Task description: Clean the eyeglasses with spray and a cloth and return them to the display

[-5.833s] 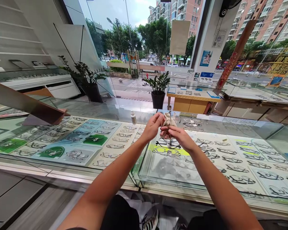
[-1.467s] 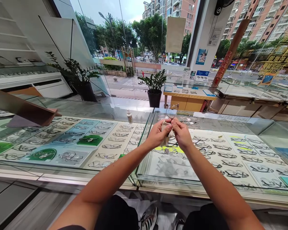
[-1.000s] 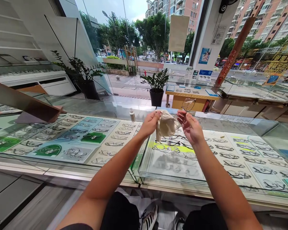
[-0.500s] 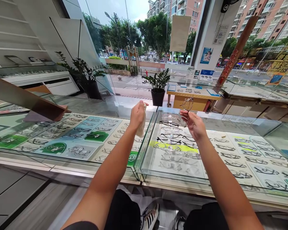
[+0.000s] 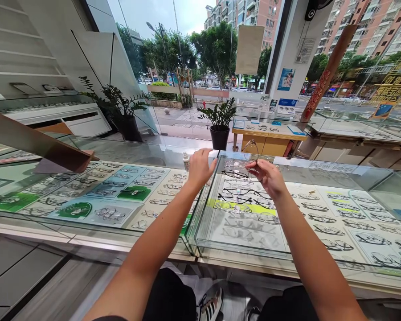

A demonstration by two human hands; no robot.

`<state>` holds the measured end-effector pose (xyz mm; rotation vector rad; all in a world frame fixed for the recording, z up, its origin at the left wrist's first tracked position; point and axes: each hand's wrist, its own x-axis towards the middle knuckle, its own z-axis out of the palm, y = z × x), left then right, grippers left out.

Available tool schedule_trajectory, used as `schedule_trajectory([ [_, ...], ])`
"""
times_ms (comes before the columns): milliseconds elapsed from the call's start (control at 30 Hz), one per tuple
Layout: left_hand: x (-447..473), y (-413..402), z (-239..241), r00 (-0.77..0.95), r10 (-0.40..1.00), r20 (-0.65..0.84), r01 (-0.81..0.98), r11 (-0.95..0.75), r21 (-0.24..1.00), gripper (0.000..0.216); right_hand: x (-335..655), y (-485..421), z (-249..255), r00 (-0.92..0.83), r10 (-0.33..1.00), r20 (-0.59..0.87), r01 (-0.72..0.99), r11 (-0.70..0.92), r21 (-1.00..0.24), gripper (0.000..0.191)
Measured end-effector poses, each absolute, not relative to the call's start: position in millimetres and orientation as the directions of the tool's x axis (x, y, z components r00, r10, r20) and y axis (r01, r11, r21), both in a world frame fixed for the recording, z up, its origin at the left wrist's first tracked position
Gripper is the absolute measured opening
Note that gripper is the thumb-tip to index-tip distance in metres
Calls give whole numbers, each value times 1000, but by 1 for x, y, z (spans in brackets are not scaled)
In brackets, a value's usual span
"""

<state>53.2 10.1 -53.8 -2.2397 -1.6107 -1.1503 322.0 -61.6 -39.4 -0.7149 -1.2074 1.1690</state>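
My right hand pinches a pair of thin-rimmed eyeglasses, held upright above the glass counter. My left hand is over the counter near the seam between two display cases, its thumb apart from the fingers and nothing visible in it. Just to its left stands a small white bottle on the glass top, partly covered by the hand. Beneath the right hand, rows of eyeglass frames lie inside the right display case.
The left display case also holds rows of eyeglasses, with a brown tilted board on top at the left. A potted plant stands beyond the counter, before a glass front. A yellow table is behind the right case.
The pale item in my left hand is gone from it, and the fingers have spread. A white bottle now shows beside that hand. The eyeglasses have shifted slightly left and turned.
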Motion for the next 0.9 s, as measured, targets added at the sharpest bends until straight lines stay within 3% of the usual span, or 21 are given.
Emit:
schedule_trajectory([
  [100,66,-2,-48,255,454,854,667,-722,184,69,324,-61,-39,-115,925,362,-167,341,-925,32],
  [233,77,-14,-48,393,300,869,536,-843,49,92,328,-62,-36,-237,877,418,50,440,-896,35],
  [367,81,-19,-50,428,310,849,479,-874,78,78,331,-66,-33,-350,848,398,118,462,-879,34],
  [600,80,-22,-46,396,349,849,420,-891,170,66,332,-70,-31,-358,847,393,135,464,-876,32],
  [733,82,-27,-46,359,326,875,373,-909,186,60,333,-73,-28,-306,841,446,152,506,-849,29],
  [900,85,-32,-45,254,401,880,373,-880,294,60,333,-79,-24,-136,845,517,254,534,-806,27],
])
